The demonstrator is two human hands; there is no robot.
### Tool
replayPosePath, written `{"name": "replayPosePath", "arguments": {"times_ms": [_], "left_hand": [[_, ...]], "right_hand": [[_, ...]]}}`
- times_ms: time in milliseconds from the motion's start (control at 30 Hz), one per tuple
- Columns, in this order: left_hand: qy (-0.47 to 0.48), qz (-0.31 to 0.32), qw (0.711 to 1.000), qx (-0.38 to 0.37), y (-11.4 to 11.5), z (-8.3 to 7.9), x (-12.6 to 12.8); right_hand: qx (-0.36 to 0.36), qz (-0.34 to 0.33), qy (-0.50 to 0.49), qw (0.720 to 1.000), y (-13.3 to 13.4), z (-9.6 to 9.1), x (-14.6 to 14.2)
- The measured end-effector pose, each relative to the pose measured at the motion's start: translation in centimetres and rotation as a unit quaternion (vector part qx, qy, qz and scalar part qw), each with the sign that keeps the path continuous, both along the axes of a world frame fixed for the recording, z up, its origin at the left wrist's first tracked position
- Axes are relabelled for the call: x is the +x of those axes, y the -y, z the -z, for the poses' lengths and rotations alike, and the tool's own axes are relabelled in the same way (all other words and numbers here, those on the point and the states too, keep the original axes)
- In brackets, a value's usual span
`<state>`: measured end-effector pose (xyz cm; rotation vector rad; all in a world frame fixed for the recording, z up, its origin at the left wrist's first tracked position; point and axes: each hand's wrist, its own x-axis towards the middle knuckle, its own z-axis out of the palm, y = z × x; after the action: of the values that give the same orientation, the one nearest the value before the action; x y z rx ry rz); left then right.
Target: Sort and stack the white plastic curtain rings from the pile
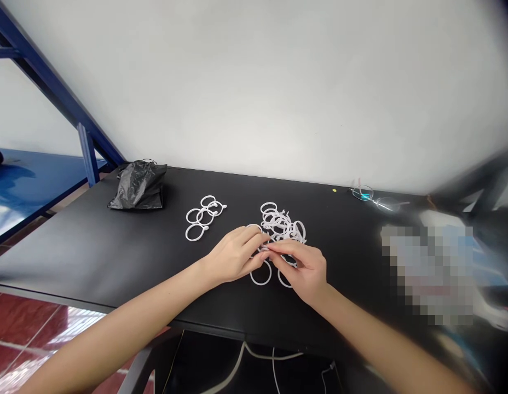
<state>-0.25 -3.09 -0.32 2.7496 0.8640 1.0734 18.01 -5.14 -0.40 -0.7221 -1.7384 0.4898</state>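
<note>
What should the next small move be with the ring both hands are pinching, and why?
Probably draw the ring toward you, clear of the pile: both the left hand and right hand pinch it right against that tangled pile, where neighbouring rings could snag.

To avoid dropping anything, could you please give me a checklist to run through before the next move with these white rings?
1. Left hand and right hand pinch one white ring between their fingertips: ok.
2. Whether that ring is open or closed: cannot tell, fingers hide it.
3. Loose ring pile lies just behind the hands: ok.
4. Linked ring group lies apart, to the left: ok.
5. Black bag sits clear at the table's far left: ok.
</note>
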Motion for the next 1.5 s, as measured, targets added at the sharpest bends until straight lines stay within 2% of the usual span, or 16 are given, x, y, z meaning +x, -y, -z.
{"name": "replayPosePath", "arguments": {"times_ms": [333,500,567,700,800,900,1067,1233,1333,1400,1500], "left_hand": [[-0.017,-0.006,0.999,0.03,-0.1,0.6,-0.2],[-0.038,-0.018,0.999,0.008,-0.4,-0.3,-0.7],[-0.047,-0.062,0.997,-0.014,-1.3,-0.9,-1.6],[-0.056,-0.25,0.966,-0.016,-4.2,-1.3,-5.0],[-0.08,-0.295,0.952,-0.016,-6.3,-0.6,-7.4],[-0.114,-0.294,0.949,-0.036,-7.3,0.1,-8.6],[-0.144,-0.286,0.946,-0.053,-7.6,0.7,-8.5],[-0.152,-0.294,0.942,-0.054,-7.4,0.6,-8.5],[-0.124,-0.292,0.948,-0.038,-6.7,0.1,-7.8],[-0.09,-0.26,0.961,-0.032,-5.9,-0.3,-6.7],[-0.061,-0.144,0.986,-0.064,-4.5,-0.4,-4.7]], "right_hand": [[-0.033,-0.036,0.006,0.999,0.5,0.0,-0.1],[-0.043,-0.019,0.002,0.999,0.4,0.0,0.0],[-0.073,-0.01,-0.015,0.997,0.3,0.0,0.2],[-0.12,0.01,-0.037,0.992,0.0,0.3,0.5],[-0.105,0.018,-0.031,0.994,-0.1,0.4,0.6],[-0.09,0.007,-0.025,0.996,-0.1,0.5,0.5],[-0.074,0.001,-0.014,0.997,0.1,0.4,0.5],[-0.07,0.008,-0.006,0.997,0.1,0.2,0.4],[-0.07,0.008,-0.007,0.998,0.0,0.2,0.3],[-0.069,0.006,-0.006,0.998,0.0,0.3,0.3],[-0.067,-0.002,-0.004,0.998,0.0,0.4,0.4]]}}
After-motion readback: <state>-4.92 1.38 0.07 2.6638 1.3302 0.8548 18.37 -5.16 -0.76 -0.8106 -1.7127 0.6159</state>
